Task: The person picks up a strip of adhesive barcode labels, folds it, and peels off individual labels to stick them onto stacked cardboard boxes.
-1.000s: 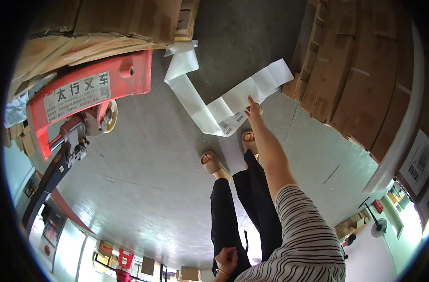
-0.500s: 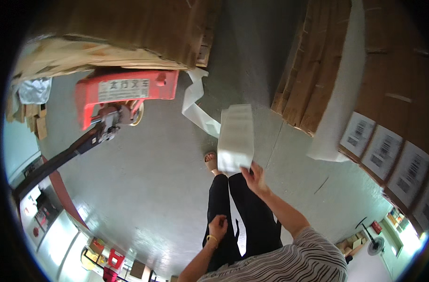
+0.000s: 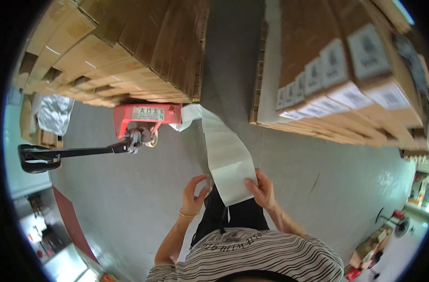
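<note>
Head view: right hand (image 3: 265, 189) pinches strip (image 3: 227, 151) by its near right corner; left hand (image 3: 193, 196) open, beside its left edge. Far end's by the jack (image 3: 148, 114); best keep slack, avoid snagging.

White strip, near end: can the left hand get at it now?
Probably yes: the left hand is open beside the left edge of the white strip, nothing visible between them. The right hand grips the opposite edge, leaving the left free.
</note>
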A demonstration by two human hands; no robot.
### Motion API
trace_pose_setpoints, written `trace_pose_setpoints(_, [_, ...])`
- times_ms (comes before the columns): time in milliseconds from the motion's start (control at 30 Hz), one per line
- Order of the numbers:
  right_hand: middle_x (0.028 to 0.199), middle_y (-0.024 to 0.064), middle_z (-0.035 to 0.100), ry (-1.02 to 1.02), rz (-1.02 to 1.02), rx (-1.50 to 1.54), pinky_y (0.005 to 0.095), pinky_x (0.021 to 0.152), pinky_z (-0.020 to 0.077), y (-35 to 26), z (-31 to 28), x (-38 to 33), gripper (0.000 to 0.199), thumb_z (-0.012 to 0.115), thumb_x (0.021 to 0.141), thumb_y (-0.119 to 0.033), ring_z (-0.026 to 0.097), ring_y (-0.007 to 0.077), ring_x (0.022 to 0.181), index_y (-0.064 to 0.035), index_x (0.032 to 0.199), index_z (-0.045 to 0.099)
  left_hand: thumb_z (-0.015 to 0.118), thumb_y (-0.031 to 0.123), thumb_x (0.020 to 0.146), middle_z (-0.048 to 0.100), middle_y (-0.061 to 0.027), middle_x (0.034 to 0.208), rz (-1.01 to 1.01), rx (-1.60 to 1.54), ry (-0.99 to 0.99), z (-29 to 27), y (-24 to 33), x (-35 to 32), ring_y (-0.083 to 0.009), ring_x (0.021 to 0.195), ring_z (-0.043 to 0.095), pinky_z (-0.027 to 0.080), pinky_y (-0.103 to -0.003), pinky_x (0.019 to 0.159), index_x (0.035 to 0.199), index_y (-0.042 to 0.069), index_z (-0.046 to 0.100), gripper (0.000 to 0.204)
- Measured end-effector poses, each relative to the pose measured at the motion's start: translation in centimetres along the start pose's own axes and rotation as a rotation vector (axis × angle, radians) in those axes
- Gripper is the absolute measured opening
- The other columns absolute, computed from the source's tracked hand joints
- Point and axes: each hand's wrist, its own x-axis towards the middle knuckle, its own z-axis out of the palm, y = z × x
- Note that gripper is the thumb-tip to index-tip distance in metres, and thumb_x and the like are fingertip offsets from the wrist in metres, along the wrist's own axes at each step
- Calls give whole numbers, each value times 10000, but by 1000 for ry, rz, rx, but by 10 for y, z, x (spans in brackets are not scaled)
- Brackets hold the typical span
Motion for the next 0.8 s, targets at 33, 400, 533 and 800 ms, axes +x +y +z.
trace_pose_setpoints(33, [805, 9, 576, 30, -22, 6, 234, 657, 438, -12, 3, -14, 188, 600, 917, -127, 481, 67, 761, 10, 1039, 557, 675, 214, 837, 534, -150, 1294, 28, 10, -24, -2, 9, -3, -309, 1218, 492, 385, -434, 1011, 1318, 14, 451, 567])
trace_pose_setpoints(400, [1116, 34, 629, -172, -127, 434, 273, 896, 443, -54, -33, -163, 465, 655, 867, -89, 564, 115, 1002, -9, 1294, 488, 546, 213, 948, 589, -128, 1218, -237, -1171, -267, 28, 211, -18, -261, 1135, 566, 448, -418, 992, 1248, 18, 513, 360])
trace_pose_setpoints(533, [932, 17, 677, -241, 30, 77, 267, 825, 460, -18, -89, -229, 282, 709, 843, -191, 581, 111, 885, -11, 1055, 666, 552, 215, 944, 599, -130, 1205, -174, -1246, -433, 46, 252, -27, -266, 1123, 574, 452, -425, 987, 1234, 9, 520, 357])
trace_pose_setpoints(800, [956, 33, 673, 50, -87, 187, 257, 791, 483, -32, -231, -411, 362, 687, 846, -196, 610, 108, 873, 32, 1121, 631, 540, 129, 928, 579, -157, 1209, -125, -1234, -280, 131, 261, -61, -301, 1146, 546, 423, -451, 1024, 1222, -40, 491, 343])
